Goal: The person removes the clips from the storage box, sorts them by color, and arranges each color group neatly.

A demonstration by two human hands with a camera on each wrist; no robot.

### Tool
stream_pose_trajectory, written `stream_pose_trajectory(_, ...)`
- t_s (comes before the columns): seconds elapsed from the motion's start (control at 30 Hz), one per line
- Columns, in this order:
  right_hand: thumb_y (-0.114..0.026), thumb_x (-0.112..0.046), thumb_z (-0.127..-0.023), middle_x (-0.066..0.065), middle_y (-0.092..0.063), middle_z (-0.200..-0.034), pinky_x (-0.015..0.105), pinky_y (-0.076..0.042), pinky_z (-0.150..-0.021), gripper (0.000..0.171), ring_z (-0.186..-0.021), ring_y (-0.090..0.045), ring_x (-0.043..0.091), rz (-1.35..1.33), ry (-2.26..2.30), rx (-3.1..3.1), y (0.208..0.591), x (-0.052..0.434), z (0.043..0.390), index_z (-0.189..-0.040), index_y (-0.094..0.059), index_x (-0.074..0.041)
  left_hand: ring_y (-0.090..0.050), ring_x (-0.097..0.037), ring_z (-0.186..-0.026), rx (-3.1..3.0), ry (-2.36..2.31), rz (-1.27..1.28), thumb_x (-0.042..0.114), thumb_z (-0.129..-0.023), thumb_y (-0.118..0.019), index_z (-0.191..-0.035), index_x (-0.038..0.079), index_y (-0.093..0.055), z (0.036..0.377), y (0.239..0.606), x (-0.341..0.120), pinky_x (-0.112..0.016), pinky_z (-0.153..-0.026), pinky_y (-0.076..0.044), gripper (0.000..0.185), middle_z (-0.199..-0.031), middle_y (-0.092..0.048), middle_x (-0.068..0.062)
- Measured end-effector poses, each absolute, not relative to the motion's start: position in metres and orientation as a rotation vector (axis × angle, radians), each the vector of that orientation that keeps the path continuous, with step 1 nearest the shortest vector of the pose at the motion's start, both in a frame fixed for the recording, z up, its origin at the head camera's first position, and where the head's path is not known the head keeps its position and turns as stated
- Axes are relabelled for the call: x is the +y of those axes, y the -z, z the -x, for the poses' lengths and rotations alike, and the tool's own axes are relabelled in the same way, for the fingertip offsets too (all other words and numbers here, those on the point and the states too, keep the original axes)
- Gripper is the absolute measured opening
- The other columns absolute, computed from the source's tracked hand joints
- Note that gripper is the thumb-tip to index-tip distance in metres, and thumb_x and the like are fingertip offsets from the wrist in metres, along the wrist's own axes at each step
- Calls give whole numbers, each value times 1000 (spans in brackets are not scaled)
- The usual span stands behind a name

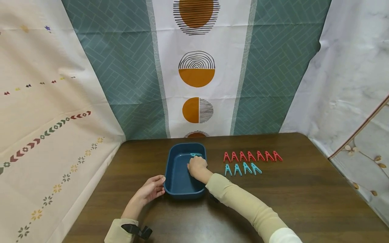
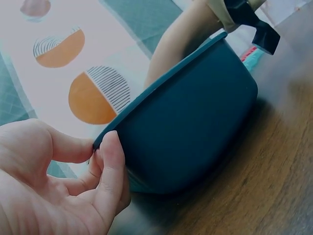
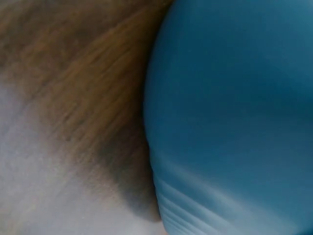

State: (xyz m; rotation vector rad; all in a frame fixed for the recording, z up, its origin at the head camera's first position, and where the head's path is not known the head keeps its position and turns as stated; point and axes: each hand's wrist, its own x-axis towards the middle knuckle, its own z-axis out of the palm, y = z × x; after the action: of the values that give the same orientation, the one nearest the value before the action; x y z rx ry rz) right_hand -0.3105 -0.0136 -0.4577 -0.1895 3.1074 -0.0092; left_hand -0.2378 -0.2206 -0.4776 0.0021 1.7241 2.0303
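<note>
Head | left hand grips tub rim | right hand inside

Right hand's fingers hidden; tub blurred, edge-cropped

We see our left hand pinch the rim of the blue tub. The tub sits on the brown table beside our hand.
</note>
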Motion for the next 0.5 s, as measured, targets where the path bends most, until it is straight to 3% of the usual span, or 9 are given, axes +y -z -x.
stream_pose_trajectory(0.13,-59,-39,-94,5,-62,-66,25,-38,-41,34,-53,-56,12,153,-16,3105,460,-14,312,-83,-70,-9,-57,-4,-67,1719,-2028,-6,12,-101,-46,-98,13,-51,238,478,-219,-17,-65,-52,6,-74,-57,7)
stream_pose_trajectory(0.37,-66,-32,-91,5,-65,-73,28,-46,-45,23,-58,-60,13,220,86,3087,460,-11,312,-88,-70,-10,-56,-4,-68,1750,-2010,-7,12,-102,-46,-104,8,-51,238,476,-220,-17,-67,-52,7,-76,-57,6)
stream_pose_trajectory(0.5,-66,-28,-91,5,-61,-70,28,-47,-46,21,-56,-56,13,274,198,3079,454,-6,309,-82,-67,-9,-56,-5,-68,1783,-1977,-26,13,-102,-46,-102,7,-53,239,474,-220,-18,-67,-52,8,-76,-58,5)
